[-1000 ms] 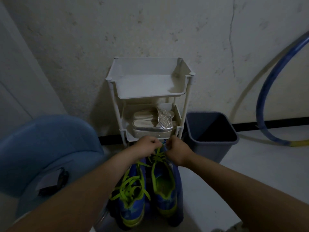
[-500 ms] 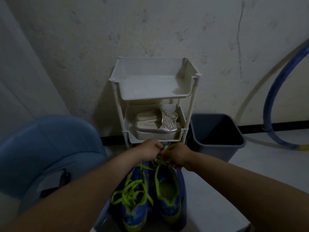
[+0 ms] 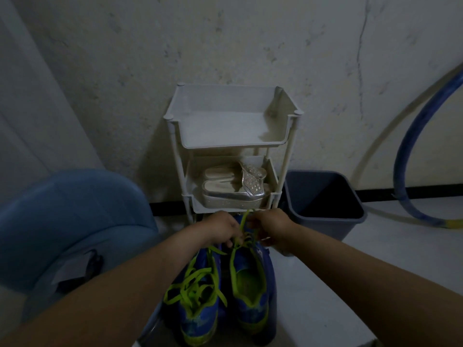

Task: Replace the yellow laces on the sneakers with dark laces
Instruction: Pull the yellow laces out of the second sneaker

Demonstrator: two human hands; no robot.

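Note:
Two blue sneakers with yellow-green trim stand side by side below me, toes pointing away. The left sneaker (image 3: 196, 306) carries loose yellow laces (image 3: 194, 284) across its tongue. At the toe end of the right sneaker (image 3: 250, 291), my left hand (image 3: 221, 230) and my right hand (image 3: 271, 229) both pinch its yellow lace (image 3: 242, 225), a strand of which rises between them. No dark laces are in view.
A white two-tier rack (image 3: 233, 146) stands against the wall, with silver sandals (image 3: 235, 189) on its lower shelf. A dark bin (image 3: 323, 209) sits to its right, a blue chair (image 3: 65, 221) to my left and a blue hoop (image 3: 411, 151) against the wall.
My hands stay at the toe of the right sneaker. A strand of yellow lace now stands up higher between them.

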